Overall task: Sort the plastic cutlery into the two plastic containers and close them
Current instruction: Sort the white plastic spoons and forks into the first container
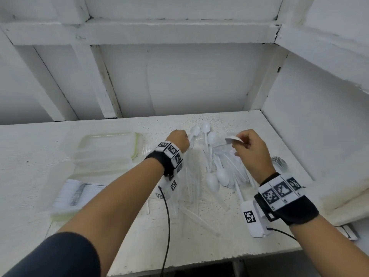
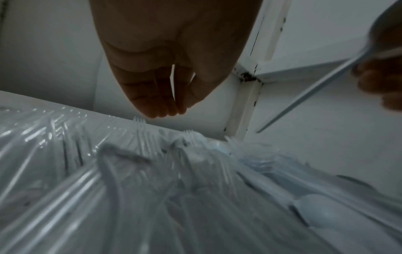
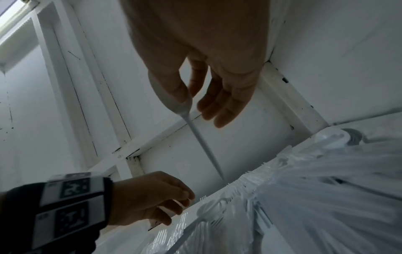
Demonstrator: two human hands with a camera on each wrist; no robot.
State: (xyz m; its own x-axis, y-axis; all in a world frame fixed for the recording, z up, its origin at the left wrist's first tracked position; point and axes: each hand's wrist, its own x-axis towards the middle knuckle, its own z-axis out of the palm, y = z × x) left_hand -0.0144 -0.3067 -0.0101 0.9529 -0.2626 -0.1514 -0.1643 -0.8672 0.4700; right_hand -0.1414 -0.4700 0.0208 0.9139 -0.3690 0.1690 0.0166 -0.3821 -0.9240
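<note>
A pile of white plastic cutlery (image 1: 209,168) lies mid-table, spoons and clear forks mixed. My right hand (image 1: 247,150) hovers over its far right part and pinches a white spoon (image 1: 234,139) by the bowl. In the right wrist view the spoon (image 3: 185,106) hangs handle-down toward the pile (image 3: 304,189). My left hand (image 1: 179,140) is above the pile's far left, fingers bunched against the thumb. A thin white strip (image 2: 173,80) shows between them in the left wrist view; its kind is unclear. Two clear containers sit at the left: one with a green-sealed rim (image 1: 135,144), one holding stacked forks (image 1: 65,196).
A row of stacked spoons (image 1: 279,162) lies at the right, beside a blurred pale container (image 1: 347,196) at the table's right edge. White walls with beams close in behind and to the right. A cable hangs from the left wrist over the front edge.
</note>
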